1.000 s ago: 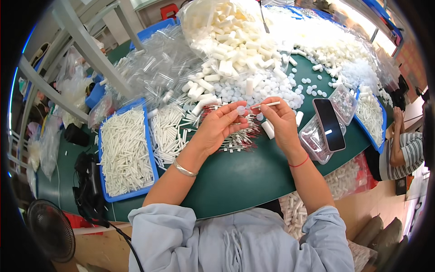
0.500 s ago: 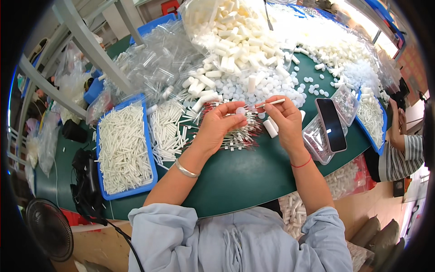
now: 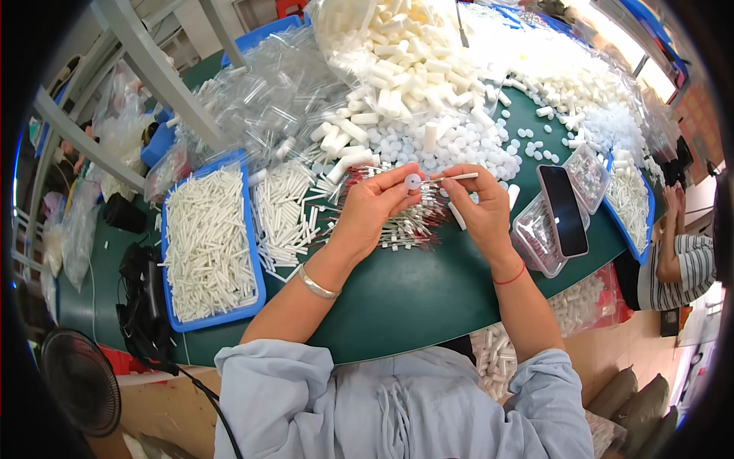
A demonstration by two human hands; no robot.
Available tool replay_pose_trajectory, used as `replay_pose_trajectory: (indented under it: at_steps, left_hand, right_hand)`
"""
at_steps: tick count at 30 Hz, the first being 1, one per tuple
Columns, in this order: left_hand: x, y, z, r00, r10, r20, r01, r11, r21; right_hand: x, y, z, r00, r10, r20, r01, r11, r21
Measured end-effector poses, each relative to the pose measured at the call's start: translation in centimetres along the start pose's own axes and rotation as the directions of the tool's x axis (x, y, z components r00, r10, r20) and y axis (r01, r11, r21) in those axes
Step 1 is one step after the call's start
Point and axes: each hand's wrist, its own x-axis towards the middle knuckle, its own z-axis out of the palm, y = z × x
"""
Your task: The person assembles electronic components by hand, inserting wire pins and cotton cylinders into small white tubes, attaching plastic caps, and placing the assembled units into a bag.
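Between the thumb and fingers of my left hand (image 3: 367, 210) is a small translucent white round cap (image 3: 414, 182). My right hand (image 3: 482, 214) pinches a thin white stick (image 3: 460, 177), its narrow end pointing left at the cap. That end reaches the cap's edge; whether it enters a hole is too small to tell. Under both hands lies a pile of thin white-and-red pieces (image 3: 401, 229). Behind them spreads a heap of similar round caps (image 3: 459, 149). Thick white foam-like cylinders (image 3: 348, 164) lie by the left fingers.
At left, a blue tray (image 3: 256, 302) holds many white sticks, with a loose pile of sticks (image 3: 283, 210) beside it. A phone (image 3: 562, 210) rests on clear plastic boxes (image 3: 535, 241) at right. Clear plastic tubes (image 3: 267, 92) and a bag of foam cylinders (image 3: 405, 53) fill the back.
The stick and the cap have come together, the stick's narrow end moving left to the cap. The cap has turned its flat face more toward me.
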Motion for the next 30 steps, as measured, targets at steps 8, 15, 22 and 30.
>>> replay_pose_trajectory:
  at_steps: [8,15,22,30]
  left_hand:
    - [0.2,-0.7,-0.7,0.998,0.055,0.034,-0.058,0.994,0.092]
    - [0.0,-0.4,-0.2,0.999,0.028,0.030,-0.031,0.996,0.079]
    - [-0.1,-0.4,-0.3,0.999,-0.035,0.035,0.034,0.999,0.038]
    - [0.2,-0.7,-0.9,0.989,-0.143,0.029,0.145,0.986,-0.085]
  right_hand:
    - [0.1,-0.3,0.0,0.997,0.076,-0.013,-0.075,0.997,0.027]
    - [0.1,-0.1,-0.1,0.998,0.061,0.010,-0.061,0.998,0.031]
    - [0.2,-0.5,0.0,0.996,-0.002,0.093,0.018,0.985,-0.172]
    - [0.0,-0.6,0.1,0.993,0.069,0.091,-0.060,0.993,-0.104]
